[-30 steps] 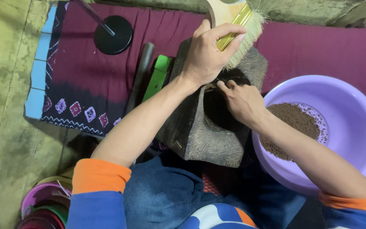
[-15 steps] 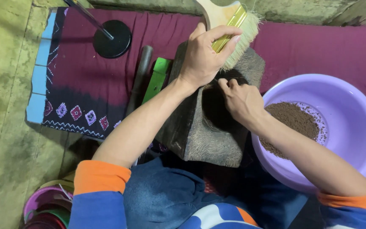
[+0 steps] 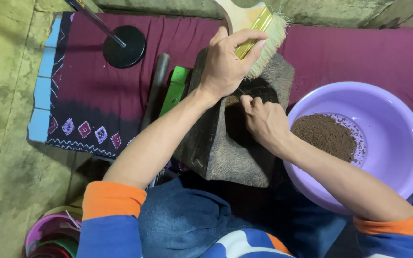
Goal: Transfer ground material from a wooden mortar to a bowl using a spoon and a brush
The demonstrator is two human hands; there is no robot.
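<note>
A grey stone mortar (image 3: 216, 153) with a dark hollow sits tilted in front of me on a maroon cloth (image 3: 120, 91). My left hand (image 3: 228, 64) grips a wooden brush (image 3: 256, 24) with pale bristles, held over the mortar's far rim. My right hand (image 3: 264, 119) reaches into the dark hollow with its fingers curled; what they pinch is hidden. A lilac plastic basin (image 3: 388, 119) at the right holds a heap of brown ground powder (image 3: 328, 136).
A black round stand base (image 3: 124, 46) with a thin rod stands at the back left. A dark pestle (image 3: 155, 91) and a green flat object (image 3: 175, 90) lie beside the mortar. Stacked coloured bowls (image 3: 48, 236) sit at the lower left on the greenish floor.
The left hand and brush have shifted only slightly over the mortar's rim. The right hand stays in the hollow.
</note>
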